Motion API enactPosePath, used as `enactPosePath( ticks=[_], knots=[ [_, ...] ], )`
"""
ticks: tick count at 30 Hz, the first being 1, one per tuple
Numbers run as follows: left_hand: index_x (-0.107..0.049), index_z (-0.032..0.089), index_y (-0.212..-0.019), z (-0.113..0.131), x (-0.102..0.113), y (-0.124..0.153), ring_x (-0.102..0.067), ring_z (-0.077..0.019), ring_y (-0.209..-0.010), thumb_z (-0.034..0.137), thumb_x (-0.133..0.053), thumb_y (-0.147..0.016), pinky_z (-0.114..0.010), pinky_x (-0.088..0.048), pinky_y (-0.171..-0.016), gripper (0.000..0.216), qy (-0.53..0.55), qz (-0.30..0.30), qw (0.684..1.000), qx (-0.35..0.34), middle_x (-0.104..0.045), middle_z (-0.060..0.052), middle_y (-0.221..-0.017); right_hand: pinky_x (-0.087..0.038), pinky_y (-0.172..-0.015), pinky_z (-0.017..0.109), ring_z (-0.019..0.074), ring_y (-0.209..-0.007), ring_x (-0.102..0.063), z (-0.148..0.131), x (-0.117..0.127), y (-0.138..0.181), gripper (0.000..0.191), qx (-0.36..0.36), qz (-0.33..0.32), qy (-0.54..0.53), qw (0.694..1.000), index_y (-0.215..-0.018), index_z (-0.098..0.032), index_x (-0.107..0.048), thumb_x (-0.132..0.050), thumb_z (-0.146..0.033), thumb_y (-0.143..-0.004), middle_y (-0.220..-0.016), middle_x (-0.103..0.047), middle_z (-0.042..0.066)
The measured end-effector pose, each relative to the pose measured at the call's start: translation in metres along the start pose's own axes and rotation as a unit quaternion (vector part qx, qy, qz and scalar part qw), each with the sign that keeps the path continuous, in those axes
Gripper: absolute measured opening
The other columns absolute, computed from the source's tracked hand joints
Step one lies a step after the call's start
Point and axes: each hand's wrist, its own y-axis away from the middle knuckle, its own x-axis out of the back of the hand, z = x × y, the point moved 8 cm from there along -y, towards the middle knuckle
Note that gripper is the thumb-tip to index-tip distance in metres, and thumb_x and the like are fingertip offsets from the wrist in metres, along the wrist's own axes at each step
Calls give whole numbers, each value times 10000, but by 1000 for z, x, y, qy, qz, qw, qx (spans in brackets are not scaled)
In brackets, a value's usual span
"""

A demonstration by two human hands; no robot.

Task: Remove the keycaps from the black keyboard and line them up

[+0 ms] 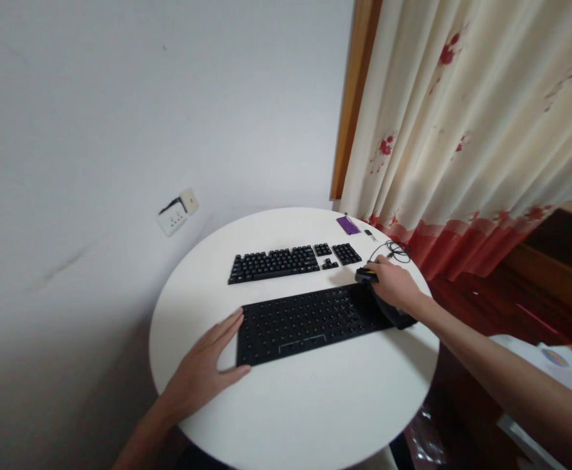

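A black keyboard base without keycaps [310, 323] lies on the white round table [305, 405]. My left hand [202, 365] spans its left end, with fingertips at the far corner and thumb at the near corner. Over its right end my right hand [394, 282] is closed around a black object with a yellow mark [366, 275]; the hand and forearm hide much of it, and I cannot tell its exact kind. Behind the base, black keycaps [276, 264] are laid out in keyboard order, with a number block [347, 253] and arrow keys [329, 264] at their right.
A thin black cable [399, 250] is coiled at the table's right edge. Farther back lie a purple flat item [347, 225] and a small black-and-silver object [370, 234]. A wall socket [173, 219] sits left, a curtain [442, 130] right.
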Motion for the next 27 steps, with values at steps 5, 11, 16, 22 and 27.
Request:
enactPosePath(
  ticks=[5, 11, 16, 22, 27],
  knots=[
    [-271, 255, -1511, 3, 2, 2, -410, -270, -1364, 431, -669, -796, -386, -369, -1129, 838, 13, -10, 1000, 11, -318, -50, -1549, -434, -733, 291, 184, -829, -612, -128, -6, -13, 406, 149, -13, -85, 985, -1184, -230, -627, -499, -109, -818, -1097, -562, 77],
    [-398, 228, -1456, 1, 1, 4, -478, -290, -1308, 422, -695, -766, -406, -411, -1098, 776, 9, -8, 999, 40, -448, -77, -1474, -467, -696, 314, 222, -853, -641, -267, -28, -16, 383, 322, -51, -104, 940, -1196, -232, -610, -507, -202, -828, -1086, -575, 84],
    [-382, 252, -1466, 2, 3, 3, -465, -299, -1317, 409, -715, -741, -415, -413, -1099, 813, 29, -2, 998, 48, -416, -58, -1497, -475, -720, 327, 245, -890, -650, -268, -38, -19, 322, 335, -76, -87, 935, -1109, -218, -651, -504, -211, -822, -1052, -609, 95],
    [-271, 279, -1512, 2, 3, 0, -415, -265, -1360, 433, -672, -787, -390, -364, -1139, 843, 35, -4, 999, 27, -313, -27, -1553, -444, -694, 307, 242, -860, -648, -173, -31, -16, 300, 239, -69, -47, 968, -1046, -212, -668, -526, -194, -783, -1025, -630, 93],
    [-290, 283, -1505, 0, 1, -1, -426, -268, -1353, 474, -661, -790, -389, -365, -1139, 828, 25, 4, 999, 20, -327, -18, -1546, -401, -703, 276, 216, -857, -632, -53, -24, -9, 247, 101, -67, -22, 992, -967, -200, -681, -525, -157, -780, -983, -643, 91]
  ],
)
